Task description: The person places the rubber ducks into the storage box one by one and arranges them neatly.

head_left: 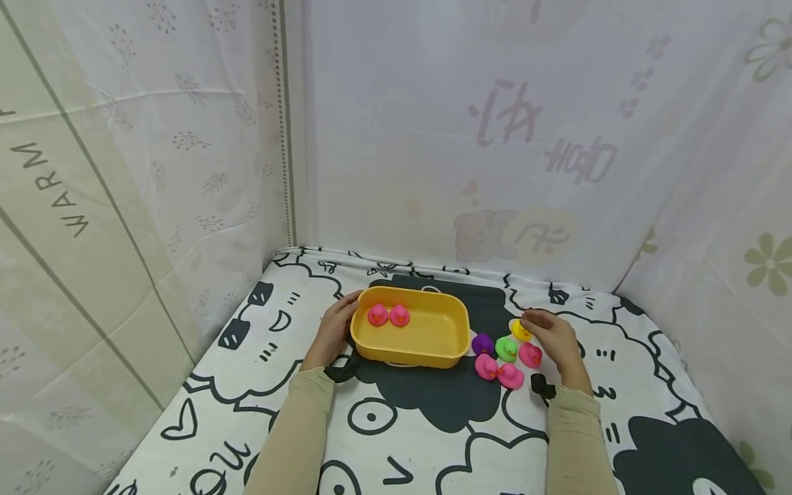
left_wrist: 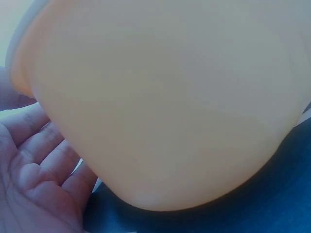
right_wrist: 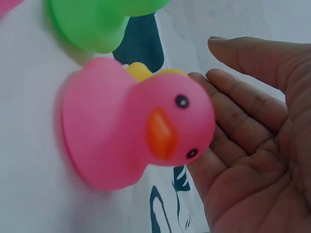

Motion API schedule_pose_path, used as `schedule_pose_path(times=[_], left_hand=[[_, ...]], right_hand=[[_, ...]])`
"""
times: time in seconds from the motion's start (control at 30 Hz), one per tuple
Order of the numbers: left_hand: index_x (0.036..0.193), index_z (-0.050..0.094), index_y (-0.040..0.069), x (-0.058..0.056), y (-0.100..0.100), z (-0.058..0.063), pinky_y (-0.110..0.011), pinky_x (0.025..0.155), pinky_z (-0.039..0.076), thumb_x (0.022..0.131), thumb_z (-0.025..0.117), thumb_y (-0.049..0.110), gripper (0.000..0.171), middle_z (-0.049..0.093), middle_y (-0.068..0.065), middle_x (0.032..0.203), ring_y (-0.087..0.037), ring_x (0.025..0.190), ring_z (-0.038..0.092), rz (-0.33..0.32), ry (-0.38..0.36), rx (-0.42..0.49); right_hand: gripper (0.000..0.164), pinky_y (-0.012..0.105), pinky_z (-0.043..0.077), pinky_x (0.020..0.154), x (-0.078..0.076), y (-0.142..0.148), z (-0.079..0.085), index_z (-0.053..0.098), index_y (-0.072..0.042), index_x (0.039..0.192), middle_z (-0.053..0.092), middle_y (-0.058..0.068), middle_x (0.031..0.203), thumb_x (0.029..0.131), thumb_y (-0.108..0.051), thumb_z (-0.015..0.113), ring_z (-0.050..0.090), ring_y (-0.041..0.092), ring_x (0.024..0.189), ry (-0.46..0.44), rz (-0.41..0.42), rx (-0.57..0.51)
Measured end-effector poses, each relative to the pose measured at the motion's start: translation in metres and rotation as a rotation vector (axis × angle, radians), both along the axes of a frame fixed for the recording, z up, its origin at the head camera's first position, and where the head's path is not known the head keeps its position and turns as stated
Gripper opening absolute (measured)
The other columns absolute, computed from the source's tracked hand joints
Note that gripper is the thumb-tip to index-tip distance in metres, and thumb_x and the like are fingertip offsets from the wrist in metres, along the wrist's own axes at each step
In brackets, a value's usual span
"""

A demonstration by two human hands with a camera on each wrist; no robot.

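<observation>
My left hand (head_left: 336, 331) holds the left end of a yellow plastic basin (head_left: 427, 354). In the left wrist view its fingers (left_wrist: 41, 141) lie along the outer wall of the basin (left_wrist: 165, 107), with one digit at the rim. Two pink rubber ducks (head_left: 388, 315) sit side by side inside, toward the left. My right hand (head_left: 555, 342) is beside a yellow rubber duck (head_left: 520, 331), thumb spread from the fingers. In the right wrist view a pink duck (right_wrist: 107, 126) mostly hides the yellow duck (right_wrist: 139, 71); whether the fingertips touch it is hidden.
Right of the basin stand a purple duck (head_left: 482, 344), a green duck (head_left: 506, 349) and several pink ducks (head_left: 510, 376). A cartoon-print cloth (head_left: 371, 447) covers the table. Patterned curtains (head_left: 396, 137) hang behind and at both sides.
</observation>
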State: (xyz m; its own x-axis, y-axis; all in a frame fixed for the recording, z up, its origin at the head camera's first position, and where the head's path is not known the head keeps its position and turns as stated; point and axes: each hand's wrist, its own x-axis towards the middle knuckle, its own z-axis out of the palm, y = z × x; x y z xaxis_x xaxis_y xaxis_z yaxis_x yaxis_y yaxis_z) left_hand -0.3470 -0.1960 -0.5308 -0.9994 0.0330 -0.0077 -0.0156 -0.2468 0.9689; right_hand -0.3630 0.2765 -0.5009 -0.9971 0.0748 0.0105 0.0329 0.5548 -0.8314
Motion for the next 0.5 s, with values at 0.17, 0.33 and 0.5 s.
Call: schedule_pose_path(times=[0.17, 0.33, 0.5], left_hand=[[0.146, 0.053, 0.017, 0.000, 0.001, 0.000, -0.038, 0.114, 0.038, 0.106, 0.052, 0.030, 0.042, 0.048, -0.004, 0.150, -0.024, 0.137, 0.047, 0.014, -0.010, 0.001], [0.147, 0.051, 0.015, 0.000, 0.001, -0.001, -0.039, 0.115, 0.038, 0.106, 0.051, 0.031, 0.044, 0.047, -0.006, 0.151, -0.025, 0.137, 0.046, 0.007, -0.002, 0.004], [0.146, 0.052, 0.016, -0.001, 0.000, -0.002, -0.039, 0.114, 0.038, 0.105, 0.052, 0.031, 0.043, 0.048, -0.006, 0.150, -0.025, 0.136, 0.047, 0.010, 0.005, 0.003]], right_hand=[[0.053, 0.058, 0.040, 0.109, -0.002, 0.004, -0.006, 0.060, -0.010, 0.138, 0.059, 0.017, 0.139, 0.095, -0.040, 0.069, 0.052, 0.038, 0.128, -0.038, -0.006, 0.001], [0.051, 0.058, 0.039, 0.110, -0.002, 0.005, -0.011, 0.058, -0.010, 0.140, 0.056, 0.019, 0.142, 0.096, -0.033, 0.069, 0.051, 0.039, 0.129, -0.053, -0.006, -0.023], [0.049, 0.055, 0.040, 0.111, -0.003, 0.006, -0.013, 0.056, -0.010, 0.142, 0.054, 0.021, 0.143, 0.097, -0.026, 0.067, 0.049, 0.038, 0.130, -0.058, -0.006, -0.043]])
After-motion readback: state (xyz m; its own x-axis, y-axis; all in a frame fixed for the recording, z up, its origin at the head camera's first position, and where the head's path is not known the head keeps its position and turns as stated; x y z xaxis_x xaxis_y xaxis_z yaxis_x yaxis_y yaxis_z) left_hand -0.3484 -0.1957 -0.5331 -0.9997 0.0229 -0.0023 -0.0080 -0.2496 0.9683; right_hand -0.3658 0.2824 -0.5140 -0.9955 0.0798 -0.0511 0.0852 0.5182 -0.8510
